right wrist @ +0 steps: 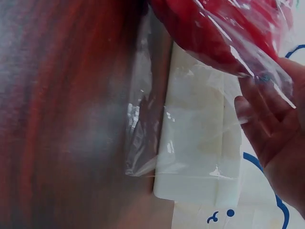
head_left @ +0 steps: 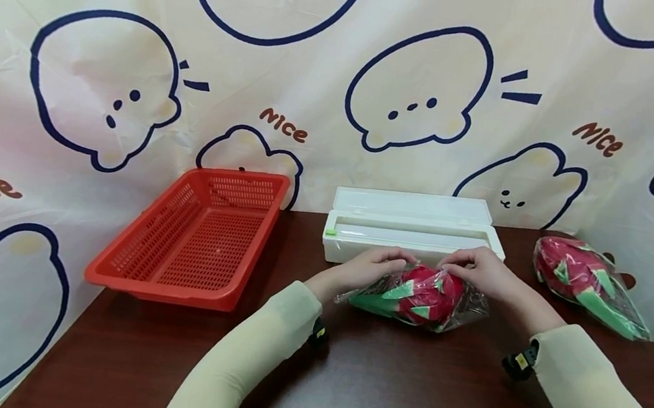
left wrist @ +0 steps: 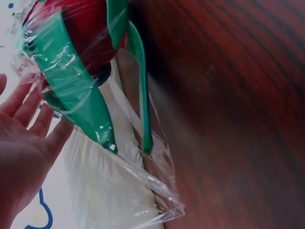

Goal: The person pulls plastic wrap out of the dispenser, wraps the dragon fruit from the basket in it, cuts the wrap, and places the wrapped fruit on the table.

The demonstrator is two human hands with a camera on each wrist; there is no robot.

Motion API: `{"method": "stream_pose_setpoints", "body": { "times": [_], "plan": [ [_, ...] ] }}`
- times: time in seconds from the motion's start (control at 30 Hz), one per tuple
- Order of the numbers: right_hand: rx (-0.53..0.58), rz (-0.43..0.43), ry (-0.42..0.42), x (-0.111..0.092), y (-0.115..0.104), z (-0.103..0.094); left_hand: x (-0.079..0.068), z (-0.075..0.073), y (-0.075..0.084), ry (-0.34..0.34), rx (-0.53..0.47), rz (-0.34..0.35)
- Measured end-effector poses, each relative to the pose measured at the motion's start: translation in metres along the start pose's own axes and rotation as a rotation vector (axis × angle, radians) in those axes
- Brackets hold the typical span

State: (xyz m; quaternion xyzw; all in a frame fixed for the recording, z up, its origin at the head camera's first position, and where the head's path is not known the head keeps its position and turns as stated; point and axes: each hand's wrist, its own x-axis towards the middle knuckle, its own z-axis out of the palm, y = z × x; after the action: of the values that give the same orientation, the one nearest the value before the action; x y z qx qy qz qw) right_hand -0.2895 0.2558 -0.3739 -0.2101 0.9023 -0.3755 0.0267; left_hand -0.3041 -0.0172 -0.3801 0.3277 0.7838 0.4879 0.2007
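A red dragon fruit (head_left: pixel 429 295) with green leaf tips lies on the table, loosely covered in clear plastic wrap (head_left: pixel 473 307). My left hand (head_left: pixel 370 270) is at its far left side; in the left wrist view its fingers (left wrist: pixel 28 107) reach out nearly straight and touch the film, the thumb standing apart. On the other side my right hand (head_left: pixel 484 272) pinches the film near the top of the fruit, and its lower fingers (right wrist: pixel 259 117) bend behind the wrap. The right thumb's contact is partly hidden. Loose film hangs past both ends of the fruit.
Right behind the fruit stands a white wrap dispenser (head_left: pixel 352 251) with its lid raised. A red plastic basket (head_left: pixel 202 294) sits at the left. Another wrapped dragon fruit (head_left: pixel 582 269) lies at the right, near the wall. Patterned cloth (head_left: pixel 328 95) hangs behind the brown table (head_left: pixel 378 387).
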Motion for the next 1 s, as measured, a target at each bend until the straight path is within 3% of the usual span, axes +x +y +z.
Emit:
{"method": "stream_pose_setpoints", "body": {
  "times": [0.2,0.5,0.63,0.8,0.9,1.0],
  "plan": [
    [0.009,-0.008,0.015,0.009,0.003,-0.002,0.005,0.001,0.001,0.02,-0.035,-0.009],
    [0.003,-0.015,-0.047,0.004,0.002,-0.004,0.012,0.003,0.001,-0.028,-0.013,-0.026],
    [-0.013,-0.019,-0.023,-0.004,0.001,-0.004,0.006,0.001,0.003,0.021,0.049,-0.023],
    [-0.095,-0.028,0.093,-0.018,-0.006,-0.012,-0.007,-0.005,0.008,0.1,0.251,0.088],
    [-0.114,-0.078,0.125,-0.023,-0.013,-0.017,-0.012,-0.006,0.014,0.07,0.318,0.189],
    [-0.103,-0.134,0.092,-0.022,-0.022,-0.018,-0.013,-0.007,0.019,0.026,0.359,0.229]
  ]
}}
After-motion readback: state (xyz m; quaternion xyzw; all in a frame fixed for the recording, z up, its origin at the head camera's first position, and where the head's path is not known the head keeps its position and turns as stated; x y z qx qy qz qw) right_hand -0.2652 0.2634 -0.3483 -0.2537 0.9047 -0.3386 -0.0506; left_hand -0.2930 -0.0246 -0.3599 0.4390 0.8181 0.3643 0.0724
